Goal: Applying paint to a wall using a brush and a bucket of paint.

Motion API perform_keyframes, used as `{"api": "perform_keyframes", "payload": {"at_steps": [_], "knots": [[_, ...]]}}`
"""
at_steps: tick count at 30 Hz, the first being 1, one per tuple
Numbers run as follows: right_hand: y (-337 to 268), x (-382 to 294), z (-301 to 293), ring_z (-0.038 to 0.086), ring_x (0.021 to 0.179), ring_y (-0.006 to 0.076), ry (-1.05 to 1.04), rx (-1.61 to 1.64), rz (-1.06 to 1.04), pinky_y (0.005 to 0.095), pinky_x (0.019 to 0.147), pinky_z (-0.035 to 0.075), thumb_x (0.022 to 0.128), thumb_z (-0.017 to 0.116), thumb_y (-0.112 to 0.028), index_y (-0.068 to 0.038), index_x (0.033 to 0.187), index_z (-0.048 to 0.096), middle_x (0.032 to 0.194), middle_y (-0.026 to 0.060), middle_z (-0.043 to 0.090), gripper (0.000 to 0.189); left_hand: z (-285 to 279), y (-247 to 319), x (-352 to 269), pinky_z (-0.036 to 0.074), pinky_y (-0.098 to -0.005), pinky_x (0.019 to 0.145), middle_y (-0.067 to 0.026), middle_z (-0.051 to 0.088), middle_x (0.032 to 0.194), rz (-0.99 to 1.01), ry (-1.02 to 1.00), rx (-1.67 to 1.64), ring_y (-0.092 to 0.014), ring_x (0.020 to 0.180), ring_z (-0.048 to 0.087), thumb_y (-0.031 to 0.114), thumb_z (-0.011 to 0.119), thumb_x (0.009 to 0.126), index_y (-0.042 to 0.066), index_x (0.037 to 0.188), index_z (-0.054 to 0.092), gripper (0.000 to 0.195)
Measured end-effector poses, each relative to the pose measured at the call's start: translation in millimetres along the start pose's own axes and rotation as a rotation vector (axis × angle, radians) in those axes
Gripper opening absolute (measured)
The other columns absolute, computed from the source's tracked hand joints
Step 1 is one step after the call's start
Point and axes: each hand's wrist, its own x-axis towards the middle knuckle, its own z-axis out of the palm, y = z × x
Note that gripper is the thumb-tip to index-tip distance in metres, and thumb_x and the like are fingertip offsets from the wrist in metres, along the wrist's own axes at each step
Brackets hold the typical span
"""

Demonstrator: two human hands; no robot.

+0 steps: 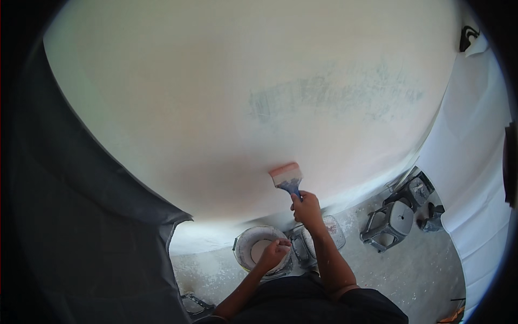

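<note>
My right hand [306,209] is closed round the blue handle of a wide paintbrush [288,177]. The brush has a pale ferrule and reddish bristles, and its bristle edge lies at the large pale wall [194,121]; whether it presses on the surface I cannot tell. Higher on the wall, to the right, runs a streaky grey-green patch [336,95]. My left hand [276,256] hangs over a round bucket [244,247] spattered with white, with its fingers partly curled and no tool visible in it. Inside the bucket is a pale liquid or paste [259,249].
Grey plastic stools [400,218] stand on the speckled floor [421,263] to the right. Another spattered stool [334,233] is beside the bucket, behind my right forearm. A dark sheet [93,210] hangs at the left, a white sheet [473,162] at the right. A black object [196,303] lies lower left.
</note>
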Motion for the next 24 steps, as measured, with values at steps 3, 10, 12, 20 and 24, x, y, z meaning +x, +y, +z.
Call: {"api": "perform_keyframes", "payload": {"at_steps": [3,10,12,20,24], "knots": [[-116,-12,-23,0.043,0.038,0.0080,-0.030,0.204,-0.094,0.0253,0.035,0.033,0.098,0.056,-0.015,0.003,0.090,0.063,0.060,0.0036,0.055,0.020,-4,7,3,0.051,-0.0284,0.088,-0.0091,0.066,0.110,0.007,-0.038,-0.007,-0.015,0.100,0.064,0.007,0.062,0.092,0.000,0.118,0.057,0.027],[-258,-17,-52,0.044,0.046,0.0057,0.103,0.295,-0.642,0.0253,0.044,0.037,0.099,0.058,-0.022,0.002,0.102,0.066,0.056,-0.0002,0.052,0.026,-5,12,1,0.050,-0.0271,0.087,-0.0085,0.066,0.110,0.074,-0.046,-0.042,-0.013,0.098,0.064,0.005,0.062,0.092,-0.001,0.117,0.057,0.026],[-246,-5,-49,0.044,0.045,0.0058,0.125,0.236,-0.578,0.0256,0.044,0.037,0.100,0.057,-0.023,0.002,0.104,0.066,0.056,-0.0003,0.051,0.026,-4,14,-4,0.050,-0.0268,0.087,-0.0081,0.066,0.110,0.068,-0.031,-0.056,-0.012,0.096,0.064,0.005,0.062,0.092,0.000,0.116,0.058,0.026],[-43,-6,-5,0.042,0.038,0.0066,0.015,0.225,-0.015,0.0247,0.033,0.031,0.098,0.059,-0.022,-0.005,0.108,0.068,0.056,-0.0002,0.050,0.022,-15,2,-16,0.050,-0.0266,0.086,-0.0061,0.066,0.109,0.033,0.038,0.020,-0.012,0.095,0.064,0.005,0.063,0.092,0.002,0.112,0.061,0.021],[55,-11,7,0.052,0.038,0.0159,0.064,-0.029,0.058,0.0333,0.035,0.040,0.095,0.062,-0.022,0.003,0.083,0.066,0.056,0.0088,0.059,0.028,-11,12,-19,0.050,-0.0267,0.086,-0.0057,0.066,0.108,0.019,0.004,0.003,-0.012,0.095,0.064,0.005,0.063,0.092,0.001,0.112,0.061,0.021]]}}
